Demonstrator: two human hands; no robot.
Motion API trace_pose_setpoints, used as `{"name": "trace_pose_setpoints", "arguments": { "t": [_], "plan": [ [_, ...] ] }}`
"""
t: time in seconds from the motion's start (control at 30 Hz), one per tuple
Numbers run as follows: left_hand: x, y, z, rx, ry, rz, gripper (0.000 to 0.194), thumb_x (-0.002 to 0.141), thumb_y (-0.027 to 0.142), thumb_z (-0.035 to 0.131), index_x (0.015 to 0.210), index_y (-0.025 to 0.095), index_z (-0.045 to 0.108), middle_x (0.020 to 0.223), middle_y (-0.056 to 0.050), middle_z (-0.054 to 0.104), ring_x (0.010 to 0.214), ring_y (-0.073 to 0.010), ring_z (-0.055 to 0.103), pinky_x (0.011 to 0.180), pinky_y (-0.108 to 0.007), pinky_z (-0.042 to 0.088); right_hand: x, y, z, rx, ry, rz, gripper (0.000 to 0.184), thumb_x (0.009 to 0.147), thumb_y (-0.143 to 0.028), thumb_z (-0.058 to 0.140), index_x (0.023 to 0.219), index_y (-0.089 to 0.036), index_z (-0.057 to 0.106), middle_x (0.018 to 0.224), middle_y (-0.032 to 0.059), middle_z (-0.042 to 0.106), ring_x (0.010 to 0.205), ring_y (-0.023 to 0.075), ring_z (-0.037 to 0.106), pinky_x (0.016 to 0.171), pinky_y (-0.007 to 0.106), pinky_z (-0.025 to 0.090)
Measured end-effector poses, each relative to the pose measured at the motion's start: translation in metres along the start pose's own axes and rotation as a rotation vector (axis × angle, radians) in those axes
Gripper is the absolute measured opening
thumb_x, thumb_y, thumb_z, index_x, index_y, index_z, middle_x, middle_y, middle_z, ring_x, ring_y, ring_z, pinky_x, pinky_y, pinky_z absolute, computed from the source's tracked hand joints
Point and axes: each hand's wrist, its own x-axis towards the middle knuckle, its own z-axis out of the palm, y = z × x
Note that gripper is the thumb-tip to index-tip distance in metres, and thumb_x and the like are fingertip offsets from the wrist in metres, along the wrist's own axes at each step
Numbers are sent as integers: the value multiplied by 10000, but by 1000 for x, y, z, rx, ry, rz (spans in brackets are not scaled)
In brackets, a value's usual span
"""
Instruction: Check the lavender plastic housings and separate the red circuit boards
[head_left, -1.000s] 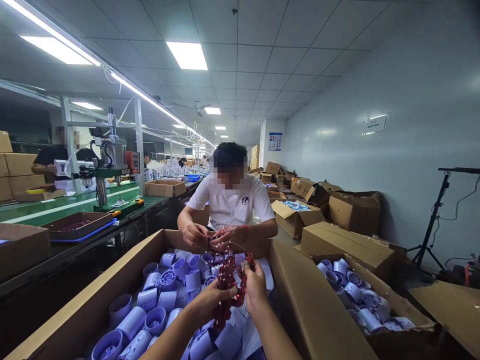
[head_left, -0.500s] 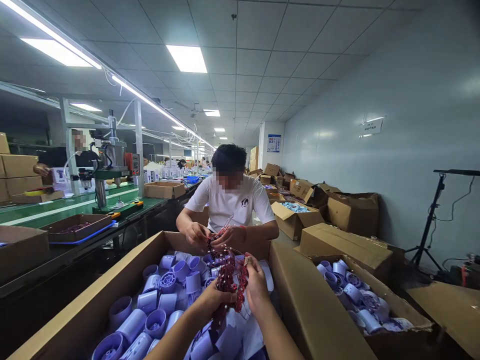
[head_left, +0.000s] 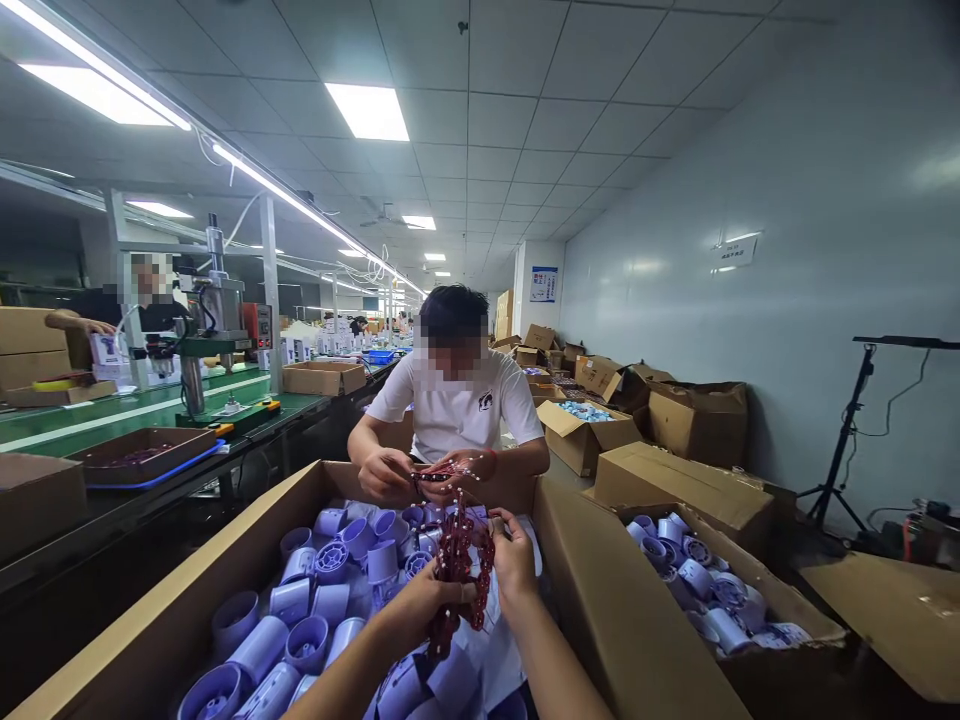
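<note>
My left hand [head_left: 429, 606] is closed around a bundle of thin dark-red wires [head_left: 453, 560] with small white ends fanning out at the top. My right hand [head_left: 514, 562] has its thumb and fingers pinched on a strand at the right side of the same bundle. Both hands are above an open cardboard box [head_left: 247, 545] of lavender plastic cups [head_left: 291, 600]. White sheets of paper [head_left: 504, 650] lie among the cups under my hands. Across the box, a co-worker's hands [head_left: 420, 474] hold another bunch of red wires.
The co-worker in a white shirt [head_left: 457, 400] sits at the far side of the box. To the right stands another carton of lavender cups [head_left: 701, 580]. A green workbench [head_left: 150, 400] with a press machine [head_left: 214, 320] runs along the left. A tripod stand [head_left: 844, 440] is by the wall.
The co-worker's hands and wires have shifted slightly, the wires now lying more sideways. My right fingers have moved a little on the bundle, while my left hand keeps its hold.
</note>
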Motion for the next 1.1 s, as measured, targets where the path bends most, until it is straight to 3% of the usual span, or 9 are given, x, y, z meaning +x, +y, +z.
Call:
{"name": "trace_pose_setpoints", "arguments": {
  "t": [0.3, 0.47, 0.63, 0.73, 0.87, 1.0, 1.1],
  "plan": [
    [-1, 1, 2, -33, -2, 5, 316, 558, 283, 732, 762, 156, 527, 555, -26, 627, 391, -110, 509, 367, -207, 269, -4, 2, 6, 40, -60, 56, 355, 548, -492, 686, 765, -212, 660, 636, -20, 656, 584, 143, 554, 569, 250, 432],
    [-1, 5, 1, -51, 45, 75, 323, 525, 258, 767, 721, 155, 533, 555, 0, 610, 431, -106, 528, 418, -213, 345, 4, -5, 0, 50, 91, -3, 299, 572, -450, 653, 768, -224, 662, 751, -1, 688, 688, 160, 582, 629, 254, 430],
    [-2, 9, 0, -105, 114, 63, 308, 529, 251, 755, 714, 166, 524, 516, 28, 578, 416, -100, 516, 415, -208, 359, 11, -8, -9, -219, 203, -95, 202, 553, -378, 676, 702, -241, 675, 708, 20, 683, 733, 204, 589, 667, 291, 421],
    [-3, 12, 0, -69, 112, 66, 283, 546, 252, 748, 706, 164, 531, 501, 28, 577, 391, -88, 495, 387, -193, 331, 6, -6, -4, -255, 57, -109, 215, 571, -437, 672, 611, -226, 673, 664, 31, 681, 713, 205, 585, 670, 297, 422],
    [-6, 15, 1, -18, 106, 89, 271, 551, 242, 736, 730, 164, 548, 490, 31, 579, 361, -75, 465, 351, -180, 286, -6, -5, 5, -119, -210, 48, 371, 533, -521, 698, 709, -195, 683, 583, -6, 642, 568, 151, 540, 550, 262, 412],
    [-9, 17, 1, 12, 80, 76, 278, 577, 258, 723, 781, 171, 554, 505, 23, 600, 354, -84, 472, 340, -179, 265, -12, -9, 6, -3, -268, 142, 406, 499, -500, 740, 759, -197, 666, 574, -23, 626, 524, 131, 529, 500, 241, 409],
    [-9, 16, 1, 34, 65, 58, 276, 580, 279, 720, 767, 165, 551, 520, 11, 616, 324, -69, 427, 331, -183, 245, -11, -10, 5, -2, -278, 119, 394, 491, -484, 739, 739, -181, 690, 589, -8, 642, 551, 139, 541, 521, 249, 425]
  ]
}}
